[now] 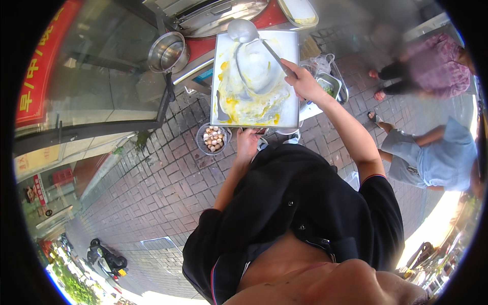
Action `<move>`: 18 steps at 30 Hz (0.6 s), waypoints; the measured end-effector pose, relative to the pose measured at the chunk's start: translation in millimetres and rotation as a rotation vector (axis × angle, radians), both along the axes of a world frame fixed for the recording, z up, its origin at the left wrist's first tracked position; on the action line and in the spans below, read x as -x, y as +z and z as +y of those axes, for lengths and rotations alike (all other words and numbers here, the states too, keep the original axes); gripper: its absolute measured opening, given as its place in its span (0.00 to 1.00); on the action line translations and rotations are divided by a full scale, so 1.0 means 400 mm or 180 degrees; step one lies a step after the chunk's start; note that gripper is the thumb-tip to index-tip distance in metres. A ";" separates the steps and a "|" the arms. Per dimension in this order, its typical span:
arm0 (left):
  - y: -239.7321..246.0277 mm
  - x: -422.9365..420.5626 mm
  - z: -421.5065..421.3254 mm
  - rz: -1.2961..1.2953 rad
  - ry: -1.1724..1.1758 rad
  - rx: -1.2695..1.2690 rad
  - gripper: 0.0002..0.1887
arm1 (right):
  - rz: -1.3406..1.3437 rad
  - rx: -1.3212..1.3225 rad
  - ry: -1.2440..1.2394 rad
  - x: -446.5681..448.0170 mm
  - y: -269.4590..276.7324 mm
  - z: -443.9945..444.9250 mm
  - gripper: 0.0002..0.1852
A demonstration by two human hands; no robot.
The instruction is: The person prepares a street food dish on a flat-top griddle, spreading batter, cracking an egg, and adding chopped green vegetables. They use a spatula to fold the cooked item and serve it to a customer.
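A square metal tray (294, 114) is before me, smeared with white batter (263, 65) and streaks of yellow egg (231, 101). My right hand (307, 84) grips the long handle of a metal ladle (244, 31). The ladle's bowl is over the tray's far left corner, with some white batter in it. At the near edge of the tray, my left hand (248, 143) holds on from below, its fingertips partly hidden under the rim.
An empty steel saucepan (167, 53) is at the left, near a glass panel (114, 68). Below, a basket (212, 139) holds several eggs. Right of the tray, a metal container (328, 84) holds chopped greens. Two people (438, 68) stand farther right on brick paving (164, 175).
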State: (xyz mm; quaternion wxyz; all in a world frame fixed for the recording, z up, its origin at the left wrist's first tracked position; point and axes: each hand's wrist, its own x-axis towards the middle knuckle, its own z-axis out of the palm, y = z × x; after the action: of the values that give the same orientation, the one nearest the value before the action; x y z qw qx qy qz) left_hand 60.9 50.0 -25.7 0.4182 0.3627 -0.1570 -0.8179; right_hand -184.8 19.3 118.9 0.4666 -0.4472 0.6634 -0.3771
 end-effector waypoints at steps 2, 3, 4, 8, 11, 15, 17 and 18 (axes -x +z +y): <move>-0.004 -0.002 0.003 0.0042 0.0015 -0.0066 0.18 | 0.0355 -0.0285 0.0042 0.029 0.022 0.003 0.28; -0.003 0.001 0.000 0.0068 -0.0005 -0.0092 0.19 | 0.0539 -0.0104 0.0012 0.043 0.015 0.008 0.28; -0.003 0.004 -0.002 0.0056 0.0010 -0.0106 0.19 | 0.0722 0.0078 -0.0021 0.055 0.000 0.014 0.28; 0.016 0.013 -0.006 -0.0065 0.0089 -0.0134 0.19 | 0.0801 0.0367 0.0053 0.048 -0.013 0.056 0.28; -0.001 0.004 -0.007 -0.0095 0.0158 -0.0150 0.18 | 0.0383 0.0118 0.0341 -0.008 0.028 0.079 0.28; -0.003 0.014 -0.020 0.0064 0.0092 -0.0153 0.18 | 0.0053 0.0070 0.0631 -0.081 0.033 0.114 0.28; 0.056 0.032 -0.024 0.0145 0.0059 -0.0124 0.18 | 0.0110 -0.0024 0.0832 -0.103 0.052 0.142 0.28; 0.053 0.025 -0.022 0.0154 0.0094 -0.0107 0.17 | 0.0044 -0.0237 0.0977 -0.113 0.074 0.156 0.28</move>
State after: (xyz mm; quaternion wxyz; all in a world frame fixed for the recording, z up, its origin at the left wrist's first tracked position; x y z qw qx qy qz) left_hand 50.8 41.3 -4.3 0.4278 0.3520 -0.1277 -0.8227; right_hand -139.5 81.8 148.6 0.5304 -0.5284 0.6039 -0.2734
